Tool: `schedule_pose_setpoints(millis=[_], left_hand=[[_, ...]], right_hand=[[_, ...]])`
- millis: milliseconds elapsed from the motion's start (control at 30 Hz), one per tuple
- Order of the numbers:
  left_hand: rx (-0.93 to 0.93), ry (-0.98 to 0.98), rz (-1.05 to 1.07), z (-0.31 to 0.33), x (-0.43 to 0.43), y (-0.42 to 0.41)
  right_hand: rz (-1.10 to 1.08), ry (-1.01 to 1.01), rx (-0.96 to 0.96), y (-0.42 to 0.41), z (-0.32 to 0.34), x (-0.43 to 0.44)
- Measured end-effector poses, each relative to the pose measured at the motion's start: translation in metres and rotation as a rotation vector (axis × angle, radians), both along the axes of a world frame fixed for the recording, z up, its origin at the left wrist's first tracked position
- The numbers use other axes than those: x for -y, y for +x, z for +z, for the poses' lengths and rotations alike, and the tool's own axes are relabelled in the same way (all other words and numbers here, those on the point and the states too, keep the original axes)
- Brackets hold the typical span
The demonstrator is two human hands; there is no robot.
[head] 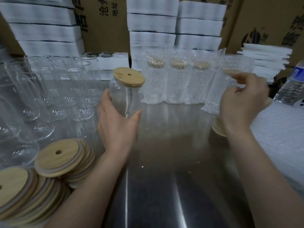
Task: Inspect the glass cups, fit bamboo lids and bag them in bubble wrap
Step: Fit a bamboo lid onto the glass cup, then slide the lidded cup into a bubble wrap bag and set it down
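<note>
Head view: a lidded cup in the left hand, a bagged cup in the right

We see the left hand (115, 122) just left of centre, thumb and fingers curled round the lower body of a glass cup (125, 97). The cup is held clear of the steel table (164, 162) and tilted a little. A bamboo lid (129, 77) with a small hole sits on its mouth.

The right hand (243, 102), at about 3 o'clock and well apart from the left, has curled fingers pinching the top of a bubble-wrap bag (218, 89). This bag leans to the right, with a pale lid showing faintly inside its upper end. Motion blur hides the finer detail of the grip. Just under this wrist a short pile of lids (217, 127) rests on the table.

At 12 o'clock three bagged cups (177, 83) stand upright in a row, side by side. At 9 to 10 o'clock bare glass cups (65, 89) crowd together. At 7 to 8 o'clock slumped stacks of bamboo lids (60, 158) overlap one another.

At 4 o'clock lies a heap of bubble wrap (279, 129), with a water bottle (291, 83) beyond it at 2 o'clock. Along the back, white foam stacks (151, 22) rise against printed cardboard boxes (105, 22).
</note>
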State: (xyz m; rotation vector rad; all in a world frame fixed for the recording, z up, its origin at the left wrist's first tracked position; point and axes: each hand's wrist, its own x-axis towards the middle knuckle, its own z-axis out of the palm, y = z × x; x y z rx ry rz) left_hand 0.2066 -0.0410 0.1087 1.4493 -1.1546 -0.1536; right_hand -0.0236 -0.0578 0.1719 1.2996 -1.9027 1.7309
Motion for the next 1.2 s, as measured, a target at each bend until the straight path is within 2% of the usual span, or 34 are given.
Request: schedule_pose_setpoints(millis=[100,200,400,567,733,933,1200], left_hand=[[-0.06,0.004,0.037,0.0,0.002,0.002],[-0.122,0.012,0.063,-0.002,0.004,0.005],[-0.22,0.045,0.111,-0.003,0.008,0.012],[-0.251,0.029,0.123,-0.003,0.009,0.012],[-0.247,0.027,0.124,-0.003,0.008,0.011],[-0.217,0.01,0.119,0.003,0.002,0.008],[0.099,-0.071,0.191,0.016,-0.014,-0.008]], right_hand=[[-0.197,0.235,0.007,-0.029,0.006,0.003],[-0.265,0.441,0.076,-0.056,0.005,0.005],[-0.235,0.674,0.187,-0.082,0.001,0.009],[-0.199,0.752,0.204,-0.087,-0.002,0.012],[-0.204,0.705,0.227,-0.089,-0.004,0.013],[-0.264,0.511,0.168,-0.09,-0.004,0.015],[-0.271,0.08,0.1,-0.077,-0.003,0.016]])
